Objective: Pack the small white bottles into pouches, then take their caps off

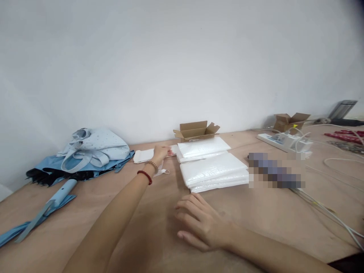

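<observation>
My left hand [161,152], with two beaded bracelets on the wrist, reaches far out over the table. Its fingers are curled down at some flat white paper-like pieces [143,155] left of the white stack; what they pinch is too small to make out. A small white strip lies under that wrist. My right hand [200,222] is open, fingers apart and slightly bent, just in front of two piles of white padded mailers [213,168]. It holds nothing. The farther mailers [203,147] lie against an open cardboard box [196,131].
On the left, a light blue cloth bag [96,146] lies on a blue umbrella [61,191]. At right are a pixelated dark object [274,170] with a cable, a power strip [271,142] with plugs, another small box [290,121] and red items [345,136]. A white wall stands behind.
</observation>
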### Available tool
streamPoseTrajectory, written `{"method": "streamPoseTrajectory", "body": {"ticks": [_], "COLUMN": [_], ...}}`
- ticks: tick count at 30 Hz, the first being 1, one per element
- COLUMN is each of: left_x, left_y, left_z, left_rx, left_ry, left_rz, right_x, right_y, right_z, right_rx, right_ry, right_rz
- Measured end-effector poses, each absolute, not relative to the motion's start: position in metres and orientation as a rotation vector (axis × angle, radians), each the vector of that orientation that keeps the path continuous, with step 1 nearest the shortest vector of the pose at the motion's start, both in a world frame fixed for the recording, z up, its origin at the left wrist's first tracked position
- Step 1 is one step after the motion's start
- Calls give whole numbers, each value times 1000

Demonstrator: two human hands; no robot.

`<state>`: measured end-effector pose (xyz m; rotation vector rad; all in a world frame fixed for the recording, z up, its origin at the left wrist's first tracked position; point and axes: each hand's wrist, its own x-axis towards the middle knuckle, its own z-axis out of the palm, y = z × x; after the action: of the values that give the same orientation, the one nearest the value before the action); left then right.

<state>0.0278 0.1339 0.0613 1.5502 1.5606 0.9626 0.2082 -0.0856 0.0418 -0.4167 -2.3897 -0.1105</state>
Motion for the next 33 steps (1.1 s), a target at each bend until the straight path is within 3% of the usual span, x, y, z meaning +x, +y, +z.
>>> {"method": "streamPoseTrajectory", "body": {"ticks": [9, 19, 27, 33], "left_x": [-60, -55, -36, -32], "left_y": [136, 146, 132, 116], "left_z": [53, 46, 48, 81], "left_rx": [2099, 2323, 2443, 2554], "left_ry": [1873, 1999, 2074, 2306], "left_rz": [607, 276, 193, 358], "right_x": [208, 208, 208, 210], "right_y": [-82, -82, -81, -79], "right_z": [41, 40, 40, 41], "right_rx": [-420, -443, -448, -462], "right_ry": [-2369, -2371, -2346, -2310], "right_rz": [-127, -119, -158, -200]}}
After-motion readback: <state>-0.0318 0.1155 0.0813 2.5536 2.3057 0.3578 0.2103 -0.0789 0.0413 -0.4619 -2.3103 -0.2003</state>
